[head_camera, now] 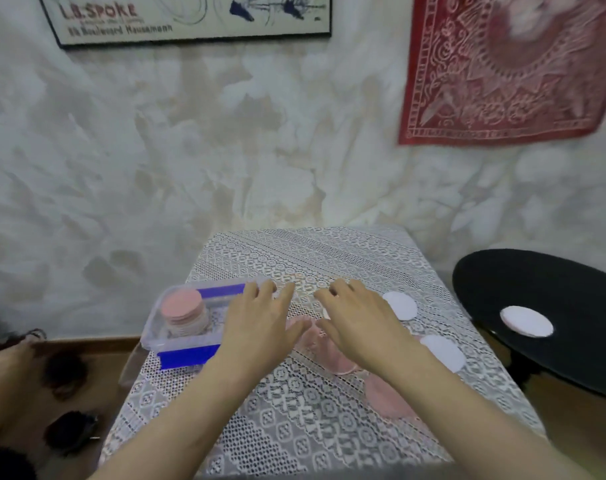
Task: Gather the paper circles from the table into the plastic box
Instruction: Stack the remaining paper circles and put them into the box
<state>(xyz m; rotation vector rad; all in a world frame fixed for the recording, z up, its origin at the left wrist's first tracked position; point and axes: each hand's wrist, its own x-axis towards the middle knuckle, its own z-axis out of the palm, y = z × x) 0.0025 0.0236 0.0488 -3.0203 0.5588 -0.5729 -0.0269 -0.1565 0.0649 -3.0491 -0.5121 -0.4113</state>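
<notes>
Hands both spread palm-down, left hand (260, 323) by plastic box (152, 329), right hand (360, 323) over pink circles (315, 344), box's long axis unclear

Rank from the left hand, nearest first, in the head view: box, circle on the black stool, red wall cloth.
1. Box, by the left hand's fingers, left side.
2. Circle on the black stool, far right.
3. Red cloth, high on the wall.

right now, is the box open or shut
Open, it seems. No lid shows on the box; the pink stack inside is seen plainly from above, and the near blue clip splays outward.
</notes>
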